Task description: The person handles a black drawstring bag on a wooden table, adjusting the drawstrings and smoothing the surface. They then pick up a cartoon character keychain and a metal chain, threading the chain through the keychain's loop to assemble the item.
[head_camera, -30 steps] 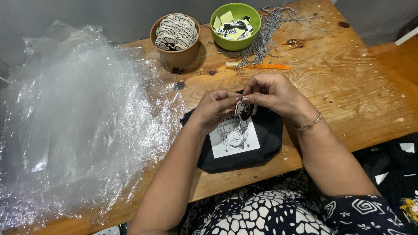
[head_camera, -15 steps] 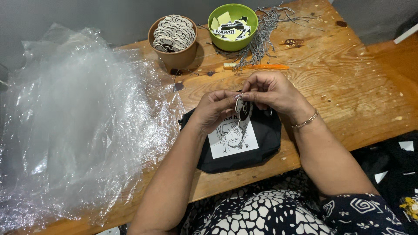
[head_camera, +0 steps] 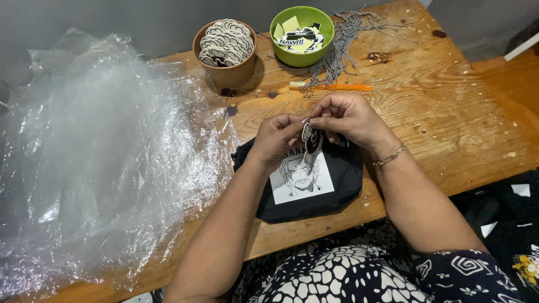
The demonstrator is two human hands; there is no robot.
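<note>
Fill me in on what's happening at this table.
A person seated at a wooden table pinches a small black-and-white tag between the left hand and right hand, just above a black pouch with a printed drawing. A brown cup holds more such tags, a green bowl holds paper pieces, and grey cords and an orange stick lie behind. Clear plastic bags are heaped on the left.

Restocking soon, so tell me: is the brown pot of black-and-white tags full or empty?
Full: the brown pot holds black-and-white tags heaped to its rim.
</note>
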